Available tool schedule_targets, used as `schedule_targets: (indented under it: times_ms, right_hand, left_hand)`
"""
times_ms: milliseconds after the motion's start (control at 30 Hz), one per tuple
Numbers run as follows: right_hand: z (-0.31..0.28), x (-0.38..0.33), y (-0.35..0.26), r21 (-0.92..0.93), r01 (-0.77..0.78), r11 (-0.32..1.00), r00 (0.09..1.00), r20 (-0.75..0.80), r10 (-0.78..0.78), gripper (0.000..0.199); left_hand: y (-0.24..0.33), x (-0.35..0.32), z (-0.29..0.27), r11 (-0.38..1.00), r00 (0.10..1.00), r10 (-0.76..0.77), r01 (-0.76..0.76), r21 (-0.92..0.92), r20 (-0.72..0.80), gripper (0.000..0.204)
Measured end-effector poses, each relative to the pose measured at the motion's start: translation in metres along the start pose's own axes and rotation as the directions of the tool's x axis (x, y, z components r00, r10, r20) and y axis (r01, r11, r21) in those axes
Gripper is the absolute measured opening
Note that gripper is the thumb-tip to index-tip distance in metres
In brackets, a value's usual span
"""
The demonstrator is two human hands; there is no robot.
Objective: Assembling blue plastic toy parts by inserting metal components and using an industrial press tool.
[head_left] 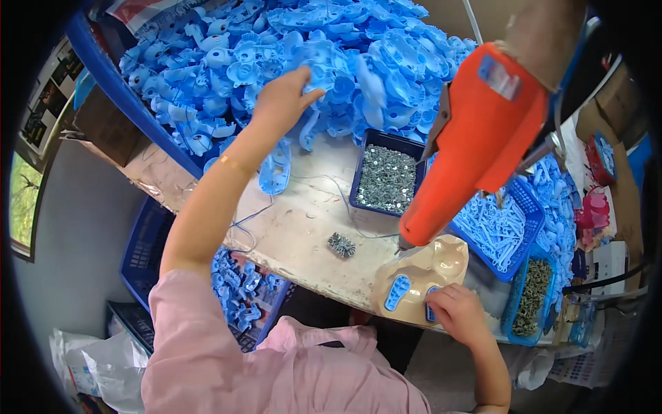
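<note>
My left hand [281, 103] reaches into a heap of light-blue moulded plastic parts [269, 65], thumb and fingers apart. Just right of it, one blue part [372, 84] is smeared by motion. At the near edge of the table, my right hand [456, 312] is closed at a small dark-blue-edged plastic piece [432, 303] in a tan moulded holder [452, 257]; the fingertips partly cover that piece. Another small blue piece [397, 292] lies in the holder's left hollow. An orange powered screwdriver [476, 148] hangs above, its tip close to the holder's far edge.
A dark-blue tray of screws [387, 172] stands mid-table, with a small pile of screws [340, 245] nearer me. To the right are a blue basket of light-blue slim parts [491, 224] and a tub of small metal pieces [531, 297]. A crate of blue parts [245, 286] sits below the table at left.
</note>
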State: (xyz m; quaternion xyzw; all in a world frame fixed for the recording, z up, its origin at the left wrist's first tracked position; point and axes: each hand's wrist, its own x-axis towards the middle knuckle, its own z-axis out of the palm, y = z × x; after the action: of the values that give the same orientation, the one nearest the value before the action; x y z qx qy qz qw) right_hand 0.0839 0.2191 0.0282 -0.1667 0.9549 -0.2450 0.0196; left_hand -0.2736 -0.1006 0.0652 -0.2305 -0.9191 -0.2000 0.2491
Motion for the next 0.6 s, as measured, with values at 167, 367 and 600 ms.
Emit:
schedule_targets:
  times_ms: [167, 367, 600]
  right_hand:
    - [0.009, 0.012, -0.008, 0.089, 0.034, 0.995, 0.997, -0.069, -0.028, 0.015]
    - [0.01, 0.028, -0.031, 0.117, 0.104, 0.988, 0.991, -0.092, -0.093, 0.018]
    - [0.033, 0.067, -0.071, 0.626, 0.19, 0.756, 0.936, -0.349, 0.053, 0.053]
  left_hand:
    - [-0.021, -0.081, -0.079, 0.942, 0.976, -0.219, 0.206, -0.266, -0.02, 0.034]
    - [-0.019, -0.151, -0.127, 0.642, 0.834, -0.35, 0.545, -0.539, 0.427, 0.025]
    - [0.045, -0.22, -0.053, -0.096, 0.724, 0.239, 0.681, -0.726, 0.647, 0.043]
